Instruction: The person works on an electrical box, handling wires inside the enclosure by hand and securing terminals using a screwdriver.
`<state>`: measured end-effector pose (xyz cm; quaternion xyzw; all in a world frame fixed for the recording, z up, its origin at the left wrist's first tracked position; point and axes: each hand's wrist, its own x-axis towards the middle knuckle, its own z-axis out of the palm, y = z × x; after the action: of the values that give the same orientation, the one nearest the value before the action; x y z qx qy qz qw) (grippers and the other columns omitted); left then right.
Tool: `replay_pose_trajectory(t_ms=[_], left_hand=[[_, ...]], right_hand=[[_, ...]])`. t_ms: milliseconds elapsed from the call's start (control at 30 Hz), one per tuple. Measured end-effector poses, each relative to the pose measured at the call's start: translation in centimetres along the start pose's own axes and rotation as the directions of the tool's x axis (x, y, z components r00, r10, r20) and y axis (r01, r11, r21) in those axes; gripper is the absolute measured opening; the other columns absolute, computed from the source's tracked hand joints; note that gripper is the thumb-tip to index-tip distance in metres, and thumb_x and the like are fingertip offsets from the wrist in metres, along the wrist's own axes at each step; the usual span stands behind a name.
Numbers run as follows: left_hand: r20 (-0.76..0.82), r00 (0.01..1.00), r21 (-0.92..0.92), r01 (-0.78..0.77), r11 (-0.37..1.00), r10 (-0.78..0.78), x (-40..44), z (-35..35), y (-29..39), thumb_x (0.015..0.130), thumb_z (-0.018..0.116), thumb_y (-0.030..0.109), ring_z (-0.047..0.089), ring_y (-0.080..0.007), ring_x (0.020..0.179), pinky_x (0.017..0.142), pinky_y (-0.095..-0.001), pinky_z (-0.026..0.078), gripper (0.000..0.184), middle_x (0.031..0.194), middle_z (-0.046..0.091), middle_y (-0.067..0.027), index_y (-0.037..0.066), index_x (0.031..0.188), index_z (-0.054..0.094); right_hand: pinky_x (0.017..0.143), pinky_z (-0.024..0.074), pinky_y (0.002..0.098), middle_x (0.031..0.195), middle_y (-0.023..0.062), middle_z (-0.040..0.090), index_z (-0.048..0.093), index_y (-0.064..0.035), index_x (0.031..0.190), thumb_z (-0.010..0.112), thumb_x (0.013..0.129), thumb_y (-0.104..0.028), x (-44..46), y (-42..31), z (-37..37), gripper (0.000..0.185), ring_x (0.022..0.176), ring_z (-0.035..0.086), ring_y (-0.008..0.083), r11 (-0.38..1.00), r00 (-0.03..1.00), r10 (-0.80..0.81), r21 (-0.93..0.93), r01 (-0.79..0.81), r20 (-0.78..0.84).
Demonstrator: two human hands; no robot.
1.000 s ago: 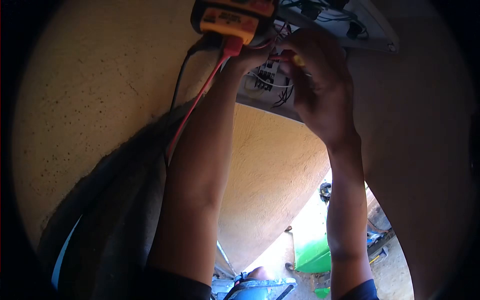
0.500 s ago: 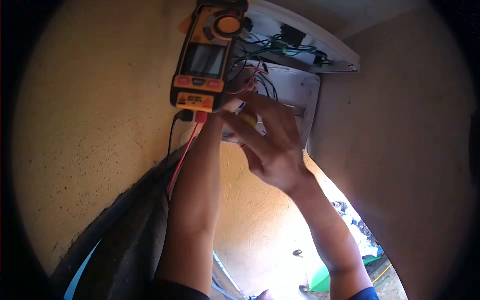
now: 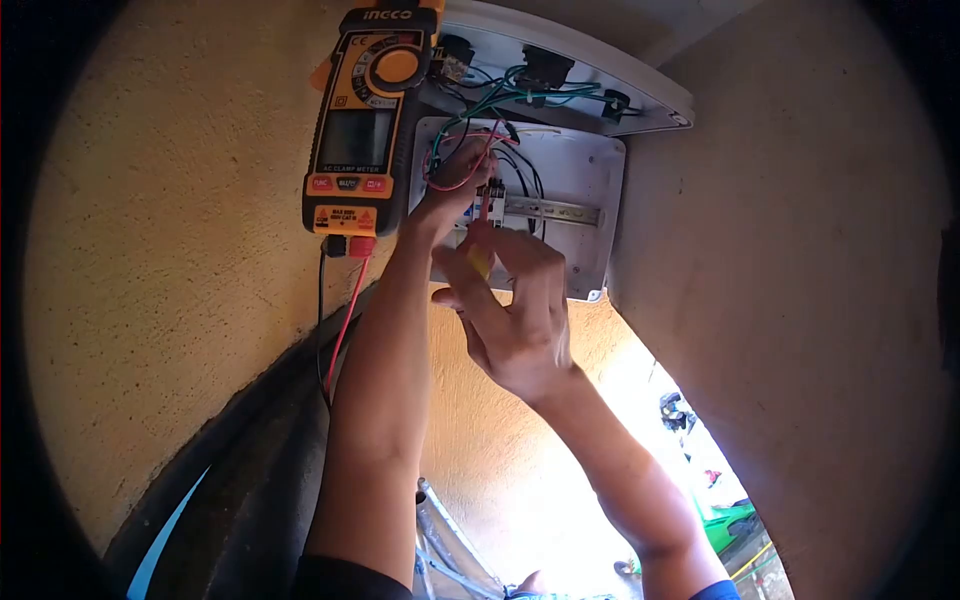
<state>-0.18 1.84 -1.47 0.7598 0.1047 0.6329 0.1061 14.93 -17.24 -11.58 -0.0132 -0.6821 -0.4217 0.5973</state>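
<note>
My right hand (image 3: 525,315) grips a screwdriver (image 3: 481,262) with a yellow and red handle. Its reddish shaft points up at a small circuit breaker (image 3: 497,207) in the white electrical box (image 3: 592,255). Inside the box, left of the breaker, my left hand (image 3: 455,182) is closed, its fingertips partly hidden among wires. It seems to pinch a wire beside the breaker. A red wire (image 3: 452,189) loops across this hand. Black wires (image 3: 522,175) run down behind the breaker, which sits at the left end of a metal rail (image 3: 562,210).
An orange and black clamp meter (image 3: 362,135) hangs at the upper left, its black and red leads (image 3: 345,325) trailing down. Above, the raised box lid (image 3: 640,100) carries components and green wires (image 3: 500,92). Walls (image 3: 170,260) flank both sides. Metal tubing (image 3: 450,540) stands below.
The view has shifted, so the meter, box and my hands appear further left. The breaker and screwdriver shaft now show more plainly between my hands. My right hand keeps hold of the screwdriver.
</note>
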Motion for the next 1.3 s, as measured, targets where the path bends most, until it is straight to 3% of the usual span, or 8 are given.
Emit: replay_pose_trajectory(t_ms=[367,500,667,767,900,1033,1067,1300], left_hand=[[0.189,0.964,-0.207,-0.146,0.967,0.186,1.2,-1.7,-2.4,0.105,0.059,0.012,0.051,-0.0081,0.08,0.073,-0.0205,0.043,0.005,0.093,0.054,0.0011,0.009,0.103,0.056],[0.381,0.912,-0.511,0.343,0.788,-0.15,1.4,-2.7,-1.6,0.106,0.06,0.026,0.051,-0.0076,0.072,0.066,-0.0225,0.044,0.017,0.083,0.051,0.0028,0.01,0.099,0.057],[0.076,0.997,-0.132,-0.022,0.991,0.032,-0.8,0.2,0.9,0.108,0.051,0.014,0.048,-0.0081,0.074,0.07,-0.0242,0.041,0.013,0.081,0.047,0.0018,0.009,0.1,0.059],[0.026,0.999,0.059,0.042,0.997,-0.044,0.4,-0.6,-1.7,0.107,0.049,0.013,0.06,-0.012,0.097,0.086,-0.0292,0.051,0.025,0.108,0.064,-0.0016,0.009,0.13,0.06],[0.01,0.998,0.114,0.062,0.992,-0.064,0.3,-0.7,-0.8,0.105,0.047,0.003,0.059,-0.0106,0.097,0.085,-0.0311,0.051,0.029,0.107,0.064,-0.0015,0.007,0.131,0.059],[-0.039,0.983,0.292,-0.161,0.943,0.18,1.0,-0.7,0.3,0.092,0.066,0.008,0.045,-0.0074,0.079,0.069,-0.0265,0.039,0.014,0.085,0.047,0.0058,0.011,0.105,0.061],[-0.08,0.996,0.108,-0.025,0.994,0.034,0.6,-0.3,0.5,0.085,0.071,0.011,0.042,-0.0071,0.076,0.067,-0.0246,0.035,0.017,0.082,0.043,0.0066,0.014,0.093,0.057],[-0.06,0.984,0.187,-0.152,0.97,0.166,1.1,-0.6,-1.5,0.1,0.057,0.004,0.044,-0.008,0.076,0.067,-0.0252,0.038,0.01,0.083,0.047,0.0045,0.01,0.092,0.056]], right_hand=[[0.088,0.0531,0.0419,0.117,0.0167,0.062,0.074,-0.0018,0.115,0.074,0.072,-0.005,2.3,0.8,1.4,0.043,0.101,0.063,0.0312,1.0,0.992,0.022,0.004,-0.022,-0.124],[0.085,0.055,0.0419,0.115,0.016,0.064,0.074,-0.0022,0.116,0.075,0.063,0.004,3.8,2.2,0.4,0.053,0.097,0.063,0.0317,1.0,0.974,0.013,0.02,-0.009,-0.226],[0.085,0.0589,0.036,0.116,0.0137,0.069,0.075,-0.0037,0.117,0.062,0.072,0.022,4.6,3.4,-1.7,0.053,0.102,0.068,0.0279,0.982,0.988,0.141,0.135,-0.133,-0.057],[0.082,0.0624,0.0329,0.122,0.0137,0.072,0.075,-0.0045,0.12,0.058,0.083,0.025,4.6,4.6,-2.6,0.05,0.107,0.071,0.0255,0.987,0.989,0.136,0.091,-0.131,-0.051],[0.084,0.0616,0.0331,0.121,0.0131,0.072,0.076,-0.0079,0.12,0.064,0.085,0.018,5.4,4.8,-3.3,0.046,0.108,0.071,0.0256,0.99,0.991,0.134,0.038,-0.134,0.008],[0.087,0.0582,0.0392,0.117,0.0124,0.07,0.073,-0.0059,0.118,0.076,0.074,0.013,5.0,4.2,-3.2,0.048,0.104,0.069,0.029,0.983,0.991,0.13,0.129,-0.132,0.028],[0.082,0.0602,0.0373,0.116,0.0125,0.07,0.073,-0.0057,0.117,0.079,0.075,0.011,4.6,4.2,-3.1,0.045,0.101,0.07,0.0277,0.97,0.987,0.152,0.184,-0.158,0.043],[0.082,0.0635,0.0363,0.116,0.0158,0.072,0.074,-0.0035,0.115,0.073,0.077,0.018,3.5,3.9,-4.0,0.044,0.104,0.073,0.0263,0.969,0.988,0.156,0.192,-0.154,0.003]])
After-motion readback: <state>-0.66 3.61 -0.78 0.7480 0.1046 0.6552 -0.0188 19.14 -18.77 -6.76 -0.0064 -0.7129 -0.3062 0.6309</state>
